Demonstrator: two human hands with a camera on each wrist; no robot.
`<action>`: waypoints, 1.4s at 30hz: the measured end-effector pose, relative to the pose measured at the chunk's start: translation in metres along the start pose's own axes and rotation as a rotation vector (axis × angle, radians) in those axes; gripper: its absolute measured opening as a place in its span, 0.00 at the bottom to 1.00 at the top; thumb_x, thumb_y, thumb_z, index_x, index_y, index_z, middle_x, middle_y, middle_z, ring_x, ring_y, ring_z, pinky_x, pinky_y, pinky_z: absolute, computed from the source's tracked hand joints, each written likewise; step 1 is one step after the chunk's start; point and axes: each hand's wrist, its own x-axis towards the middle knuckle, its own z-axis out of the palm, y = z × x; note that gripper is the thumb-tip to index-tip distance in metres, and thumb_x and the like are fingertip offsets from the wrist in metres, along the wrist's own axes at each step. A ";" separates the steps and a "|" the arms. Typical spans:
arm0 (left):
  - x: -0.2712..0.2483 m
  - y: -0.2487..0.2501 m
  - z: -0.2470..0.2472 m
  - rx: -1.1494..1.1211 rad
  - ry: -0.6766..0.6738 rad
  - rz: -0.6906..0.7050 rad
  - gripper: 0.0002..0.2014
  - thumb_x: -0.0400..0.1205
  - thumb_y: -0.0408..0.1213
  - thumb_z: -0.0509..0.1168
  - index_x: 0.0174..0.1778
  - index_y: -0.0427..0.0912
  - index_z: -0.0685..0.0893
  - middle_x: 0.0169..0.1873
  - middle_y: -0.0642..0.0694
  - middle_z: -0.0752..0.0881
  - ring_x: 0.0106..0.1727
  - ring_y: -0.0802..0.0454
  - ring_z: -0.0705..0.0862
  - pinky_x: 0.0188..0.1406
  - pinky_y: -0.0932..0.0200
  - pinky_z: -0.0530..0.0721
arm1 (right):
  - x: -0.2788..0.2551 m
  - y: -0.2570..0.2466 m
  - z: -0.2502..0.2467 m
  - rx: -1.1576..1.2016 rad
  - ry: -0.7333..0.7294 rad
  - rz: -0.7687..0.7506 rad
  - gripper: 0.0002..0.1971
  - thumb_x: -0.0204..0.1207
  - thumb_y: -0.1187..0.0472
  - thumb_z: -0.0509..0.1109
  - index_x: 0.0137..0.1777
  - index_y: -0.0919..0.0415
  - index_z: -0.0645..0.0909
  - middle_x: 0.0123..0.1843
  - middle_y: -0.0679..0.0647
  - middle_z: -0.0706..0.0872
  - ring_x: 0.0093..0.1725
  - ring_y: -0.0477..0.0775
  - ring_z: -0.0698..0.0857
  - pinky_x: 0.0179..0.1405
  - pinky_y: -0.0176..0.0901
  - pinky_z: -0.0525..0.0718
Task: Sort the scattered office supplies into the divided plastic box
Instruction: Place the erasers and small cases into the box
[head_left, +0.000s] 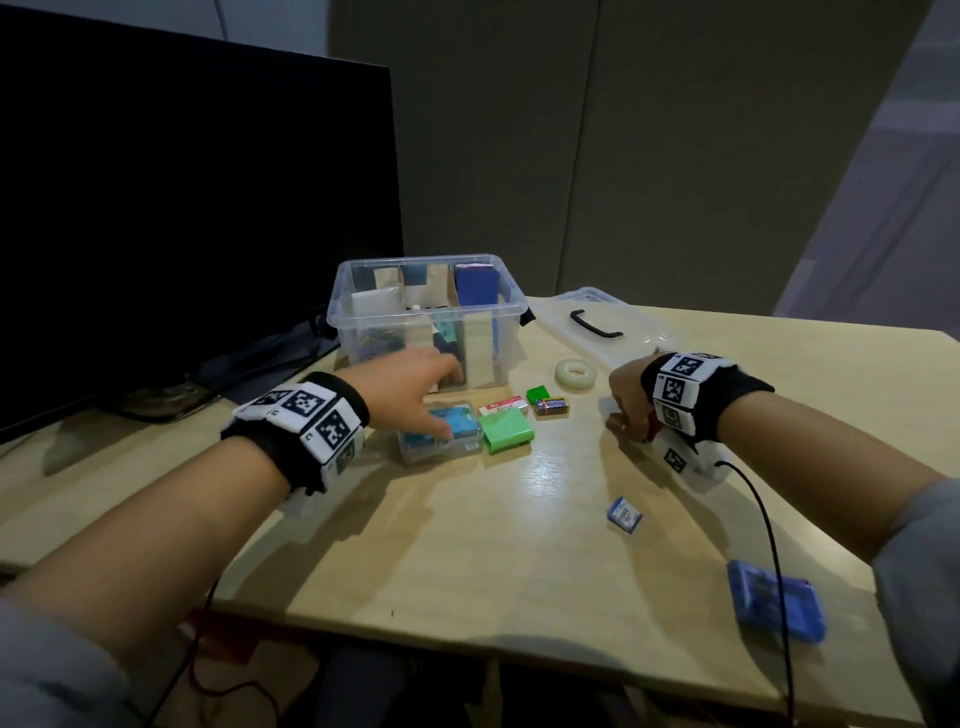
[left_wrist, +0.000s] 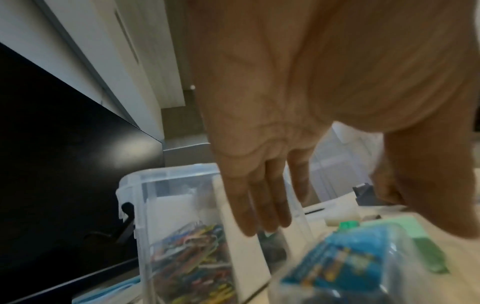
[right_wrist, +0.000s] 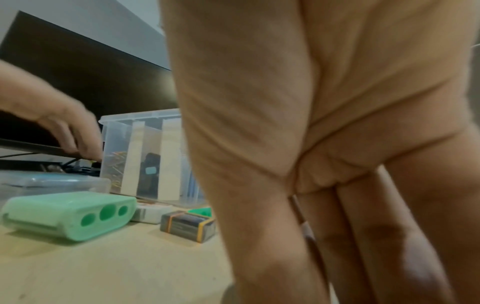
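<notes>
The clear divided box (head_left: 431, 258) stands at the back of the table, with coloured paper clips (left_wrist: 189, 257) in its left front compartment. My left hand (head_left: 439, 400) reaches forward with straight fingers near the box's front wall. It hovers over a small clear case of blue items (head_left: 462, 441), and its thumb lies on or just above that case. My right hand (head_left: 628, 405) rests on the table at the right with its fingers curled into the palm. A thin dark strip shows between thumb and fingers; I cannot tell what it is.
In front of the box lie a green case (head_left: 506, 431), a white eraser (head_left: 501, 407), a small green item (head_left: 537, 394), a battery-like block (head_left: 551, 404) and a tape roll (head_left: 574, 372). The lid (head_left: 597, 322) lies right of the box. A blue packet (head_left: 624, 513) and blue case (head_left: 776, 605) lie near the front. A monitor (head_left: 182, 208) stands left.
</notes>
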 end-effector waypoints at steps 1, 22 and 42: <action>-0.001 0.000 0.006 0.025 -0.095 -0.053 0.36 0.74 0.54 0.74 0.75 0.46 0.69 0.68 0.48 0.76 0.67 0.49 0.76 0.66 0.52 0.77 | -0.001 -0.004 -0.006 0.025 -0.023 -0.015 0.15 0.43 0.52 0.72 0.13 0.58 0.68 0.14 0.46 0.65 0.18 0.50 0.63 0.27 0.39 0.70; 0.009 -0.016 0.003 -0.276 -0.116 -0.251 0.17 0.87 0.42 0.56 0.72 0.48 0.76 0.61 0.48 0.81 0.55 0.52 0.79 0.49 0.59 0.80 | -0.105 -0.124 -0.087 0.985 0.004 -0.550 0.11 0.77 0.73 0.69 0.55 0.60 0.78 0.36 0.53 0.86 0.29 0.43 0.85 0.30 0.35 0.82; 0.005 -0.033 0.011 -0.629 -0.069 -0.315 0.12 0.88 0.37 0.53 0.65 0.48 0.77 0.60 0.44 0.80 0.60 0.46 0.82 0.57 0.44 0.87 | -0.098 -0.176 -0.089 0.520 0.328 -0.444 0.05 0.77 0.63 0.72 0.48 0.61 0.89 0.45 0.55 0.89 0.37 0.50 0.83 0.41 0.38 0.82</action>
